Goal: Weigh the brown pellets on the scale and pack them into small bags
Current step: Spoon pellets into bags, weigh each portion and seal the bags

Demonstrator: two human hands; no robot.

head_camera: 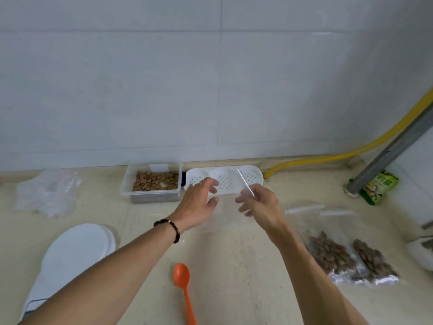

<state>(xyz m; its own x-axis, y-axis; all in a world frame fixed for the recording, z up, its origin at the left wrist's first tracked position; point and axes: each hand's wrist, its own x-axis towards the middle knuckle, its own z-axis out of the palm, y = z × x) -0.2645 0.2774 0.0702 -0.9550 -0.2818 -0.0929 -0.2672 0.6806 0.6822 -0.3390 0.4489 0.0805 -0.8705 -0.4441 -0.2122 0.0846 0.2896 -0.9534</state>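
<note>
Both hands — left hand [199, 202] spread, right hand [257, 202] pinching a clear bag [244, 184] (blurred).

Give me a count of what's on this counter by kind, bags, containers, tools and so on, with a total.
Filled pellet bags: 2
Empty clear bag held in the hands: 1
Pile of spare clear bags: 1
Clear tub of pellets: 1
White perforated tray: 1
Orange spoon: 1
White scale: 1
Green snack packet: 1
Total: 9
</note>
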